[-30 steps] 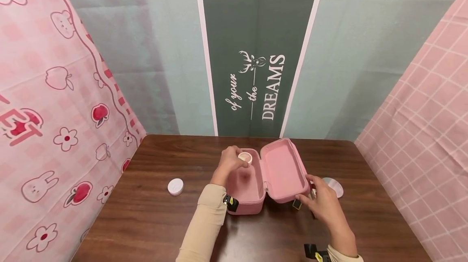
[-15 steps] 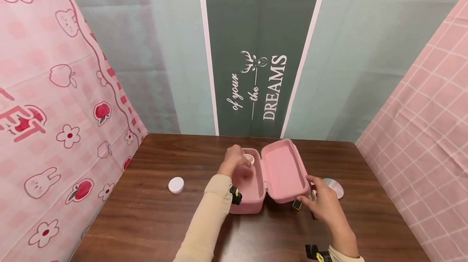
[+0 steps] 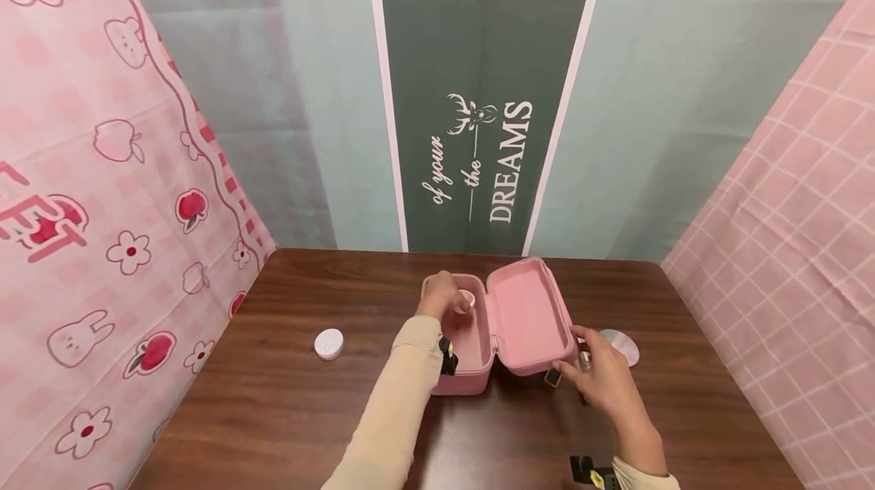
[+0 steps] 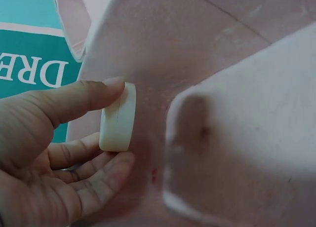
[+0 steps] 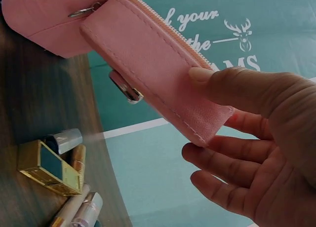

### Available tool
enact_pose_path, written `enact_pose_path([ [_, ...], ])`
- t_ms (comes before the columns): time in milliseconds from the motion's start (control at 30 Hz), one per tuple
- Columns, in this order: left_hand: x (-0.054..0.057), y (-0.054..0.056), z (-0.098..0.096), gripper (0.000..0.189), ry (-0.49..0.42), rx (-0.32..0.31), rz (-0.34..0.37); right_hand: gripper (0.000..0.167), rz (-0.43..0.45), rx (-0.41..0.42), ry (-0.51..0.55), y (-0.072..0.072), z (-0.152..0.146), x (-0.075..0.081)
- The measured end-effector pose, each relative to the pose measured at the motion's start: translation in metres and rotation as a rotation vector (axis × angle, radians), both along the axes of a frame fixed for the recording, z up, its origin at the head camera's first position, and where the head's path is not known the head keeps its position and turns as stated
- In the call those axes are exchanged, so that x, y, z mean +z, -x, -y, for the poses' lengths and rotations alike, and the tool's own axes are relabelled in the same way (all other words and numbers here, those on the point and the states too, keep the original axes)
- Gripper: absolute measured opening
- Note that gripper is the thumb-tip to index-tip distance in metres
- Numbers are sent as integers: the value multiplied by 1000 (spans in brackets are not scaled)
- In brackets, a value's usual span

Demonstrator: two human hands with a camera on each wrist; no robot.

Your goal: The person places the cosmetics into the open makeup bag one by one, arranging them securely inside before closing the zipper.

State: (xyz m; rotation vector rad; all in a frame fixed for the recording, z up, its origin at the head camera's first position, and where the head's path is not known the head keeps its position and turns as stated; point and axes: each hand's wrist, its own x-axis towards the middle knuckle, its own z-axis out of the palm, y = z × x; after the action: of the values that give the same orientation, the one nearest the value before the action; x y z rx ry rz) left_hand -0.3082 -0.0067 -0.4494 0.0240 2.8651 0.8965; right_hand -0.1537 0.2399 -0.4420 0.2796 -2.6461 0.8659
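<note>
A pink zippered case (image 3: 465, 385) stands on the table with its lid (image 3: 529, 315) swung out to the right. Inside the case, my left hand (image 3: 443, 294) pinches a small round white jar (image 4: 118, 117) between thumb and fingers. In the left wrist view the jar is on its edge, close over the pink lining. The lid's corner is in my right hand (image 3: 608, 376), the thumb on its outer side and the fingers at the opposite edge. A metal clasp (image 5: 127, 89) shows on the lid in the right wrist view.
A round white container (image 3: 329, 344) sits on the wooden table (image 3: 273, 414) left of the case. Behind the lid lie a gold-edged box (image 5: 49, 168), several tubes (image 5: 89, 209) and a pale round disc (image 3: 623, 346). Printed cloths (image 3: 328, 133) surround the table.
My left hand has moved slightly right and lower into the case with the jar. My right hand keeps its hold on the lid, almost unmoved.
</note>
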Motion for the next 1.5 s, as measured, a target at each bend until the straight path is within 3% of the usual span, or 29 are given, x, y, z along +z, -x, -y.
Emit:
enact_pose_path([
  [167, -8, 1, 0, 41, -56, 35, 10, 60, -17, 3, -7, 1, 2, -3],
  [400, -9, 0, 2, 50, -209, 10, 89, 60, -60, 9, -4, 1, 2, -3],
  [567, -10, 0, 4, 46, -217, -6, 107, 60, -65, 11, -9, 1, 2, -3],
  [733, -6, -2, 5, 41, -146, -41, 103, 60, -73, 17, -9, 0, 4, -2],
  [833, 4, -7, 3, 31, -20, -144, 91, 60, -77, 21, -12, 0, 5, -2],
  [933, 15, -14, 1, 23, 132, -277, 37, 60, -71, 12, -20, -2, 5, -2],
  [1033, 24, -19, -2, 21, 207, -343, 5, 60, -58, -1, -23, -3, 4, -1],
  [1267, 27, -25, -1, 24, 259, -338, 4, 60, -39, -1, -27, -2, 3, -1],
  [1500, 44, -50, 5, 25, 340, -271, -80, 60, -38, 5, -36, -5, 5, 2],
])
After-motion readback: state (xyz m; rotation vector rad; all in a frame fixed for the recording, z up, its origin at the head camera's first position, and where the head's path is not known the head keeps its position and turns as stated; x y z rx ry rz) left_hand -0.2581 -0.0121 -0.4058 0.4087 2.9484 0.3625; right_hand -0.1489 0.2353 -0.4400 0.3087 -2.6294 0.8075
